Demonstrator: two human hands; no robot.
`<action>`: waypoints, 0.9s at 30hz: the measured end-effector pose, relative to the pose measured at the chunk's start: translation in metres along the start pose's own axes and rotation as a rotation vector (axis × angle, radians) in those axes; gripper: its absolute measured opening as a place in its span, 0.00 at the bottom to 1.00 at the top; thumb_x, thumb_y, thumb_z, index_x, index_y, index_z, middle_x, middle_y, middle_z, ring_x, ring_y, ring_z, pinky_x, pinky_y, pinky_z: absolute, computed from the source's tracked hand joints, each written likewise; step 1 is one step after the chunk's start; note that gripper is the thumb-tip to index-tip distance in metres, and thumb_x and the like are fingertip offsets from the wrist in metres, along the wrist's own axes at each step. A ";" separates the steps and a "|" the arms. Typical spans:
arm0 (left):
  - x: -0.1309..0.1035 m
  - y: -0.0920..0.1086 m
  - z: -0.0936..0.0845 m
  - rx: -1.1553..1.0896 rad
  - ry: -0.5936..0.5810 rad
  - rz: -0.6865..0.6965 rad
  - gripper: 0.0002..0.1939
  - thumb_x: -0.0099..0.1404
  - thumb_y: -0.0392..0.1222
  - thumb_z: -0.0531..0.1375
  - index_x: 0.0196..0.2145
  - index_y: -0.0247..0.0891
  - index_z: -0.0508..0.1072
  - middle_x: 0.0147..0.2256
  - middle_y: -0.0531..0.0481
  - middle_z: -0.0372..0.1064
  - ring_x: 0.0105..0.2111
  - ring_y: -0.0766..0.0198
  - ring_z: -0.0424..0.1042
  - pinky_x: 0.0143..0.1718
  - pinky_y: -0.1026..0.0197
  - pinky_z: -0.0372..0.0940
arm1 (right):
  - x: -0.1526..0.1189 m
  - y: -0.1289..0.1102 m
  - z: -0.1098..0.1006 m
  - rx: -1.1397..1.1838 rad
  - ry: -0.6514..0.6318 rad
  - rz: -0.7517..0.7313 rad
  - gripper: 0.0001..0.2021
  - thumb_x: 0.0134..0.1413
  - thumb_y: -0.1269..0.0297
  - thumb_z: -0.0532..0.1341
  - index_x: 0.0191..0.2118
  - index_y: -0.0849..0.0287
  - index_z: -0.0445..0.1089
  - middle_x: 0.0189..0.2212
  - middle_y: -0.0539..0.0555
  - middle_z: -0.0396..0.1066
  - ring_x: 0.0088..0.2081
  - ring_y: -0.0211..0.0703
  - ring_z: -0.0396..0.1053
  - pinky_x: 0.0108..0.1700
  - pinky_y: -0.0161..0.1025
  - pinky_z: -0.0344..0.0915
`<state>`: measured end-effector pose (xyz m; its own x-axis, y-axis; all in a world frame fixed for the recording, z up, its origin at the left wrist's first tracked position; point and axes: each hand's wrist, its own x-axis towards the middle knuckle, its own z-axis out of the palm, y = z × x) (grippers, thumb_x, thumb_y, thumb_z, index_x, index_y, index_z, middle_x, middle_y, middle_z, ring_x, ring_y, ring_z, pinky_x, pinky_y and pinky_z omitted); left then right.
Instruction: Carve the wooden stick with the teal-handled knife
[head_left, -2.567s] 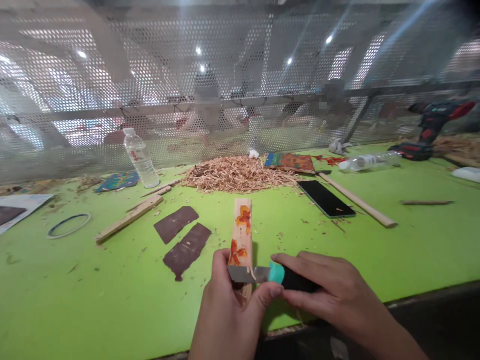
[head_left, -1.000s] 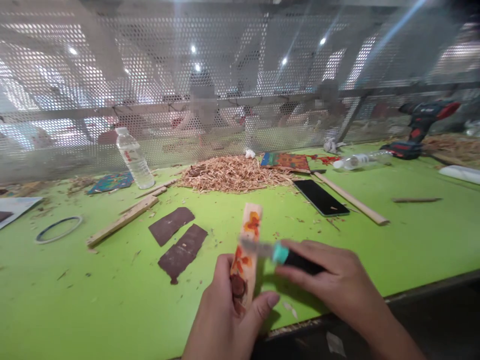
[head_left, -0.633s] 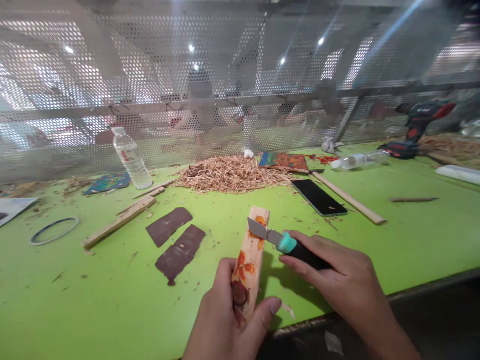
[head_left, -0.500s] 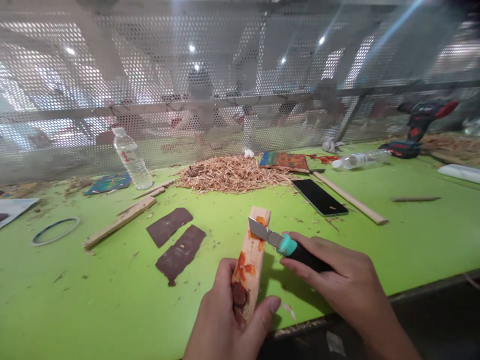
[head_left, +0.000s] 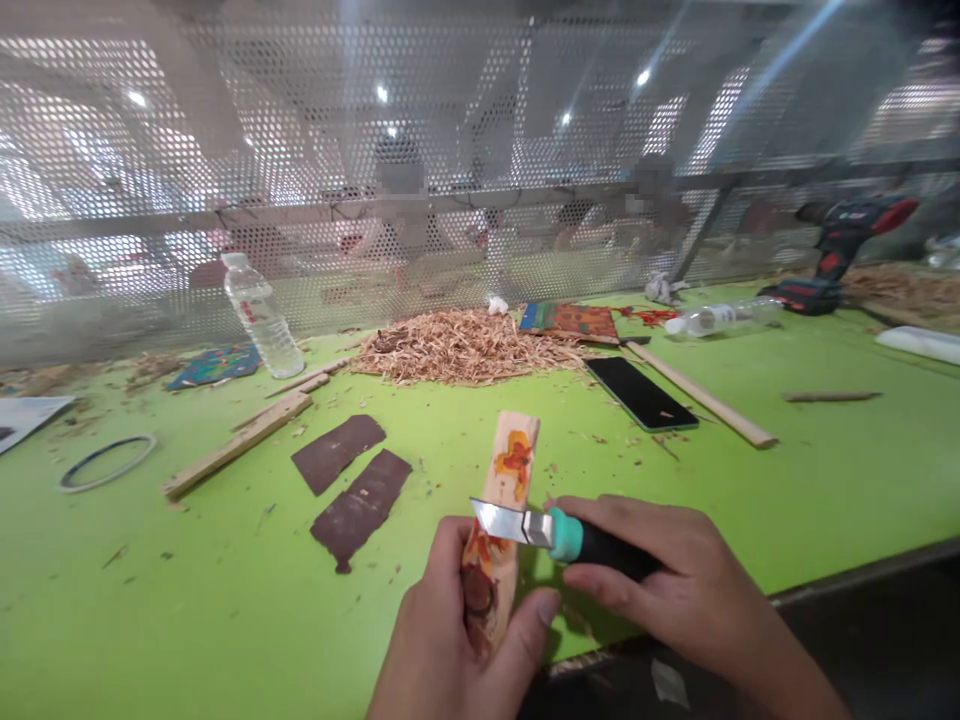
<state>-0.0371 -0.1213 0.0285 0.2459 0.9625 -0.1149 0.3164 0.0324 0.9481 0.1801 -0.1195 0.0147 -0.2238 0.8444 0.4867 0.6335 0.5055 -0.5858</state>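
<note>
A narrow wooden block (head_left: 515, 455) with orange and dark brown paint stands tilted away from me near the table's front edge. Fingers and thumb of my left hand (head_left: 465, 630) are closed around its lower end. My right hand (head_left: 660, 580) grips the black and teal handle of a carving knife (head_left: 566, 537). The knife's short angled blade lies across the middle of the block, over the lower orange paint; whether its edge touches the wood I cannot tell. Two pieces of brown sandpaper (head_left: 364, 505) rest on the table to the left of the block.
Wood shavings (head_left: 465, 347) are heaped at the back. Around them are a water bottle (head_left: 262, 315), a phone (head_left: 641, 393), a dowel (head_left: 701, 395), a lying bottle (head_left: 724, 318) and a cordless drill (head_left: 832, 250). A perforated metal screen (head_left: 315, 130) bounds the green table (head_left: 225, 620).
My right hand has brought the knife down along the block toward my left hand, from the upper orange patch to the lower one. My left hand and the block stay nearly still.
</note>
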 end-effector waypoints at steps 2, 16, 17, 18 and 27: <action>0.000 -0.001 0.000 0.010 0.003 0.003 0.22 0.64 0.57 0.61 0.48 0.40 0.66 0.26 0.54 0.71 0.25 0.61 0.68 0.28 0.63 0.58 | -0.002 0.000 0.000 0.001 0.038 0.028 0.17 0.62 0.51 0.68 0.52 0.51 0.77 0.41 0.51 0.83 0.39 0.43 0.80 0.42 0.31 0.71; -0.003 0.000 0.001 0.054 0.052 0.022 0.19 0.66 0.58 0.59 0.46 0.41 0.69 0.22 0.59 0.60 0.21 0.66 0.59 0.24 0.64 0.52 | -0.006 -0.006 0.004 0.218 0.159 0.304 0.22 0.70 0.43 0.54 0.42 0.56 0.73 0.24 0.48 0.70 0.24 0.37 0.63 0.27 0.33 0.57; -0.003 -0.001 0.001 0.047 0.044 0.029 0.19 0.67 0.58 0.58 0.46 0.41 0.69 0.22 0.59 0.60 0.21 0.66 0.59 0.24 0.64 0.52 | -0.005 -0.007 0.004 0.218 0.150 0.293 0.22 0.69 0.42 0.54 0.42 0.56 0.74 0.23 0.48 0.69 0.24 0.37 0.63 0.27 0.33 0.57; -0.003 -0.002 0.001 0.042 0.036 0.037 0.19 0.67 0.58 0.58 0.47 0.41 0.69 0.22 0.59 0.60 0.21 0.66 0.59 0.23 0.64 0.52 | -0.003 -0.009 0.003 0.215 0.143 0.284 0.22 0.69 0.42 0.54 0.42 0.56 0.74 0.23 0.47 0.69 0.24 0.37 0.63 0.27 0.33 0.58; -0.004 -0.010 0.000 0.037 0.077 0.091 0.19 0.66 0.56 0.59 0.47 0.41 0.70 0.30 0.53 0.70 0.26 0.64 0.67 0.25 0.66 0.57 | 0.002 -0.011 0.000 0.183 0.090 0.217 0.21 0.70 0.44 0.55 0.45 0.56 0.77 0.25 0.48 0.70 0.26 0.38 0.63 0.30 0.32 0.61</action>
<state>-0.0415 -0.1251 0.0200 0.2049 0.9788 -0.0044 0.3298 -0.0648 0.9418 0.1726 -0.1232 0.0220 -0.0261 0.9214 0.3877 0.5136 0.3451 -0.7856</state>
